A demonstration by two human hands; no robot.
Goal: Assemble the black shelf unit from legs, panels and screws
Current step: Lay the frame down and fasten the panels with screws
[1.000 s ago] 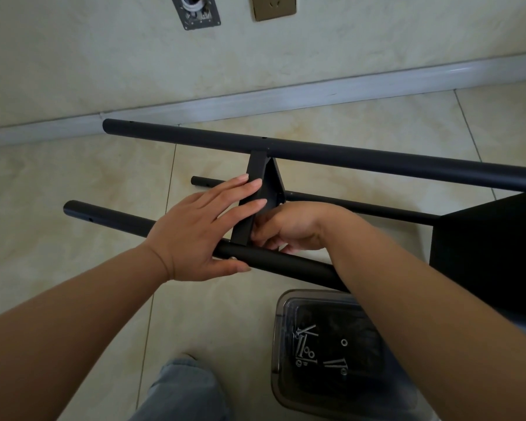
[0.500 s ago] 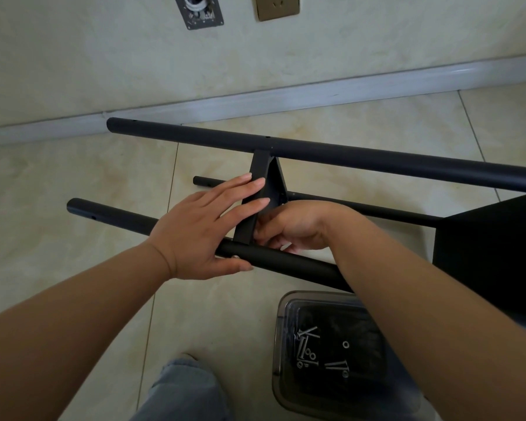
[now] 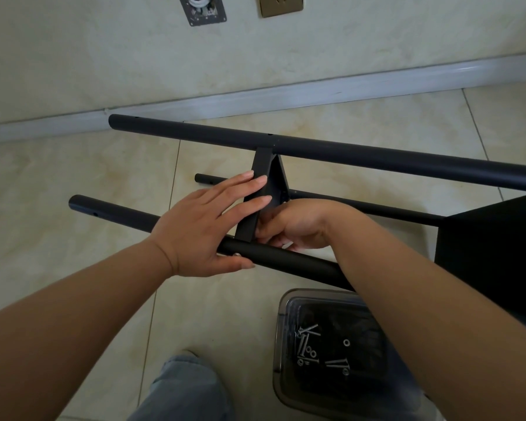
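The black shelf panel [image 3: 263, 189] stood on edge between the near leg [image 3: 286, 259] and far leg [image 3: 346, 150], its long axis running away from me. My left hand [image 3: 204, 226] lay flat against its left face, fingers straight; my right hand [image 3: 295, 226], curled at its lower right corner, hid whatever it pinched. The screw tray [image 3: 281, 344] sat on the floor nearest my right arm.

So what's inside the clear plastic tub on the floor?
The tub holds loose silver screws and washers on a dark bottom. The right forearm covers its far right corner, so anything there is hidden.
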